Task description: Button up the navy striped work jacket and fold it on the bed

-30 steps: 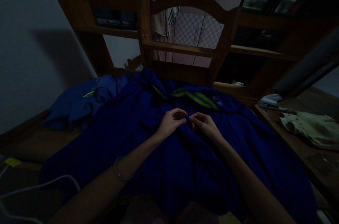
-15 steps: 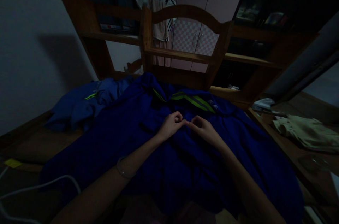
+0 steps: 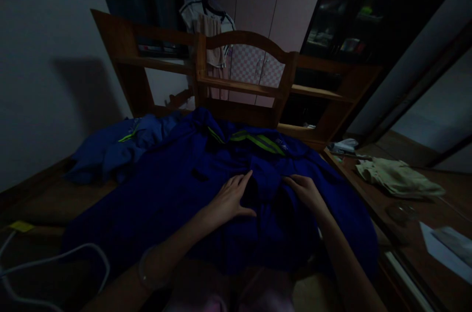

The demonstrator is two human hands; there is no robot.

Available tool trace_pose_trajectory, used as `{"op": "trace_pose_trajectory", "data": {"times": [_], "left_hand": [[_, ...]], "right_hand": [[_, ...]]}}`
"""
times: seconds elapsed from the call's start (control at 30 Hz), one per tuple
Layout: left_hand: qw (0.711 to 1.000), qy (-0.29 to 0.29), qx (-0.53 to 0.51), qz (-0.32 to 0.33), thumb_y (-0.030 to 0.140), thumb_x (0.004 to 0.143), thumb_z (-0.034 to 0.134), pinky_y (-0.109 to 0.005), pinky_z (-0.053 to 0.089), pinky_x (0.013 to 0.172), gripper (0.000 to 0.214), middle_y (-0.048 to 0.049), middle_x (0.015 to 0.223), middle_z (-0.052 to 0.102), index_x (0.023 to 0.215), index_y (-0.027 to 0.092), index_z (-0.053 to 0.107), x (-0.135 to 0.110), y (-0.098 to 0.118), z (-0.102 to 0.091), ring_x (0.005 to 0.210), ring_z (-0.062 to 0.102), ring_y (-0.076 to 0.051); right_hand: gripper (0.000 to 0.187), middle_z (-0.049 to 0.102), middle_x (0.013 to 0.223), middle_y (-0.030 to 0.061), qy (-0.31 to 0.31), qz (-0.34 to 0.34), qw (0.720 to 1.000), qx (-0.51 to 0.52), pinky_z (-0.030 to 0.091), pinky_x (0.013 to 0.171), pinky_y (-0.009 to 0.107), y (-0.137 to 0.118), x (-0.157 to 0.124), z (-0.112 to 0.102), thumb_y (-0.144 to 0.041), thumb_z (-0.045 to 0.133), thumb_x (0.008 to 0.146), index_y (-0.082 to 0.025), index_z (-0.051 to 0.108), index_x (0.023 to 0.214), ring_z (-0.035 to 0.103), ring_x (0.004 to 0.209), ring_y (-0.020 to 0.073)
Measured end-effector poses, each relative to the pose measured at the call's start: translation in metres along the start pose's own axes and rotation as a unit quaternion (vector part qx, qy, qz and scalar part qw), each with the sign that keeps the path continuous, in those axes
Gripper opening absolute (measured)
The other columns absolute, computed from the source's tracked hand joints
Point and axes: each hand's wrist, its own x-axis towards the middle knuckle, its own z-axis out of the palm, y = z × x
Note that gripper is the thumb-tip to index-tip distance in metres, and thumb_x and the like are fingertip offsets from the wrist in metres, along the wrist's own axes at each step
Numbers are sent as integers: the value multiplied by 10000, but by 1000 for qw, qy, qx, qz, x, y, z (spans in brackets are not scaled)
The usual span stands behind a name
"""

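A dark blue jacket [image 3: 165,194] with yellow-green and grey stripes and a small white logo lies spread before me. My left hand [image 3: 230,199] rests on its middle, fingers stretched out and thumb apart, with a raised fold of cloth beside them. On the right part of the jacket, my right hand [image 3: 304,191] has its fingers bent over a fold of the cloth; its thumb is hidden. The light is dim, so the folds between both hands are hard to make out.
A lighter blue garment [image 3: 121,147] lies at the left by the wall. Behind the jacket stands a wooden headboard [image 3: 243,88] with shelves. A white cable [image 3: 55,255] loops at lower left. To the right, a table holds folded pale cloth [image 3: 398,176] and papers [image 3: 446,250].
My hands were together, fingertips pinched over the middle of the jacket. Now they are apart: the left has opened flat, and the right has moved rightward onto a fold. The view has shifted right.
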Motion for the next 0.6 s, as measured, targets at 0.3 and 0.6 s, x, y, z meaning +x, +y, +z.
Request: {"op": "trace_pose_trajectory", "data": {"times": [0.3, 0.6], "left_hand": [[977, -53, 187, 88, 91, 852, 431, -302, 446, 829, 352, -54, 1006, 583, 1153, 222, 556, -27, 4, -18, 933, 549, -182], [998, 23, 3, 58, 215, 879, 438, -267, 470, 779, 273, -34, 965, 584, 1011, 271, 670, -55, 5, -77, 872, 574, -151]], "right_hand": [[547, 514, 542, 1, 57, 27, 990, -127, 285, 484, 217, 16, 4, -2, -629, 494, 764, -124, 623, 598, 484, 554, 130], [518, 474, 497, -16, -5, 33, 999, 41, 234, 414, 224, -31, -28, -36, -643, 539, 738, -142, 604, 626, 371, 434, 91]]}}
